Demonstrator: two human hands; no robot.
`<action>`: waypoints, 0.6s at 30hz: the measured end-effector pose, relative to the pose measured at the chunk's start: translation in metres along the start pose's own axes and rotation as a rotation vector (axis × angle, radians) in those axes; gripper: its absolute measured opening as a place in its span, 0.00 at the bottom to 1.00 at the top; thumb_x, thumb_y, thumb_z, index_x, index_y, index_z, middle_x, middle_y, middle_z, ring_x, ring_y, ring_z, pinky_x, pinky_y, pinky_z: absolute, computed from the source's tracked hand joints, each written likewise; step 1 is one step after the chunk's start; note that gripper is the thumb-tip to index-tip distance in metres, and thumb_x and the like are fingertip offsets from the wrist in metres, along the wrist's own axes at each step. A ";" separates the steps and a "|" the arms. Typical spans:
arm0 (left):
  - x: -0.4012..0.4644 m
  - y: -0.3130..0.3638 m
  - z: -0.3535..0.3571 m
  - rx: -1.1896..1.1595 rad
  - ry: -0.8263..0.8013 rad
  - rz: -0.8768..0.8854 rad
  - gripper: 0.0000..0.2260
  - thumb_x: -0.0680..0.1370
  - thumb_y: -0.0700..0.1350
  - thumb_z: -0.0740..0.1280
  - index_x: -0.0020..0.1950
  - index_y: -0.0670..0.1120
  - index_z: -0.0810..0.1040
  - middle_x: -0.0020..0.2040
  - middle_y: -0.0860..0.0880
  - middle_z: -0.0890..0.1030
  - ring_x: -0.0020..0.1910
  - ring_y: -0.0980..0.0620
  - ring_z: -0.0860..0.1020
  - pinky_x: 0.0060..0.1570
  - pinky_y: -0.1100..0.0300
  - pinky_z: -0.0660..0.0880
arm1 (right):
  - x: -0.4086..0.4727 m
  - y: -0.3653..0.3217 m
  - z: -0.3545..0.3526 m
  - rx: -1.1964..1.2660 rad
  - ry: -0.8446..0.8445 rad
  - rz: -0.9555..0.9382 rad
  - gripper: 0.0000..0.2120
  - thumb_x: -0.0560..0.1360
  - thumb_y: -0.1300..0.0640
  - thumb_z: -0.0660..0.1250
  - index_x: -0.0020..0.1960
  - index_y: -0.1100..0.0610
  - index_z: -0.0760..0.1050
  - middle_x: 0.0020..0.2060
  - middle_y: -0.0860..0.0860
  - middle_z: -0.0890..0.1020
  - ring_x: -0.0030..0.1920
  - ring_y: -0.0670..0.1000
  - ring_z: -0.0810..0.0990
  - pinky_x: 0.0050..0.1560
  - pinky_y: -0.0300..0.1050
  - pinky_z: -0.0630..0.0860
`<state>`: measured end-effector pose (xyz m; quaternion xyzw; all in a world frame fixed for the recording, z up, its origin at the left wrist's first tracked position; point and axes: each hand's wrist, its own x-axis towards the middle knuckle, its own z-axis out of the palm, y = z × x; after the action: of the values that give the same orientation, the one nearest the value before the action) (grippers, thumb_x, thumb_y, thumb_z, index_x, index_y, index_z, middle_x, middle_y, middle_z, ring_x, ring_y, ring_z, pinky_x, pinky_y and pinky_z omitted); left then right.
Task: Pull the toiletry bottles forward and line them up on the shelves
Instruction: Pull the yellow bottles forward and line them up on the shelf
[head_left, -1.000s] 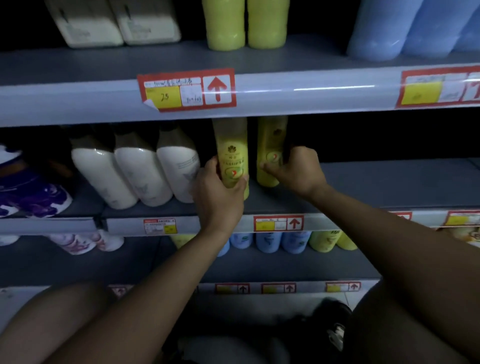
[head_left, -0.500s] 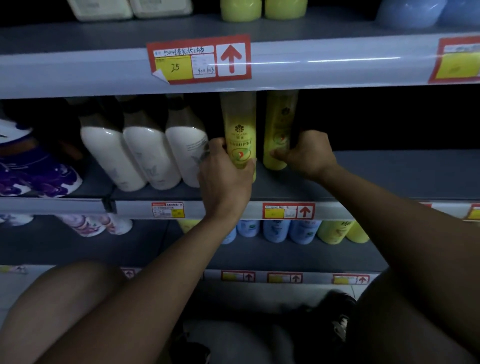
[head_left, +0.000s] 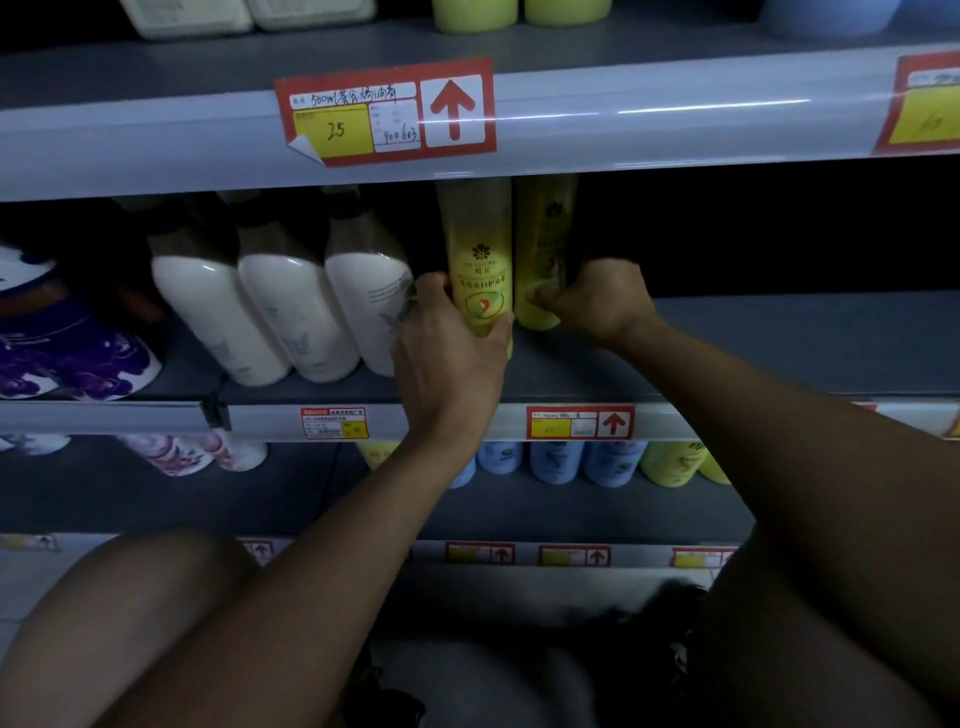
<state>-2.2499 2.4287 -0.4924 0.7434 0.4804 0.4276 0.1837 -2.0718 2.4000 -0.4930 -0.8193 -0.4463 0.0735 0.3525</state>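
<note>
Two tall yellow bottles stand side by side on the middle shelf (head_left: 727, 353). My left hand (head_left: 447, 358) grips the front yellow bottle (head_left: 480, 260) low down, fingers curled round its base. My right hand (head_left: 597, 304) holds the second yellow bottle (head_left: 543, 244), thumb on its front and fingers behind it. This second bottle stands slightly further back. Both bottle tops are hidden behind the upper shelf edge (head_left: 675, 119).
Three white bottles (head_left: 291, 317) with dark tops lean left of my left hand. A purple-patterned bottle (head_left: 67, 358) lies at far left. Blue and yellow bottles (head_left: 582, 462) stand on the lower shelf. The middle shelf right of my right hand is bare grey. My knees fill the bottom.
Both hands keep their hold on the two yellow bottles. The view has tilted down a little, so the shelves sit slightly higher in frame than a second ago.
</note>
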 end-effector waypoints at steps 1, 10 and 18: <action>0.000 0.001 -0.002 0.032 0.003 0.011 0.24 0.71 0.57 0.78 0.59 0.49 0.74 0.53 0.50 0.84 0.51 0.47 0.83 0.49 0.46 0.81 | 0.000 0.000 0.000 -0.004 -0.005 0.005 0.21 0.75 0.46 0.74 0.62 0.57 0.78 0.55 0.54 0.83 0.52 0.52 0.82 0.41 0.40 0.75; -0.009 0.011 -0.008 0.087 -0.065 0.055 0.30 0.74 0.57 0.75 0.69 0.44 0.69 0.56 0.45 0.82 0.53 0.43 0.81 0.43 0.56 0.70 | 0.001 0.001 0.003 -0.004 0.004 0.000 0.24 0.74 0.44 0.75 0.64 0.56 0.77 0.56 0.54 0.83 0.55 0.54 0.83 0.51 0.48 0.82; -0.005 0.009 -0.007 0.101 -0.056 0.077 0.26 0.75 0.55 0.74 0.67 0.45 0.70 0.55 0.44 0.83 0.52 0.42 0.82 0.45 0.50 0.76 | 0.001 0.002 0.006 -0.005 0.017 -0.041 0.23 0.75 0.44 0.74 0.64 0.56 0.78 0.56 0.54 0.83 0.53 0.52 0.82 0.43 0.41 0.76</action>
<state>-2.2515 2.4187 -0.4846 0.7813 0.4671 0.3886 0.1427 -2.0724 2.4031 -0.4981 -0.8115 -0.4601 0.0583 0.3556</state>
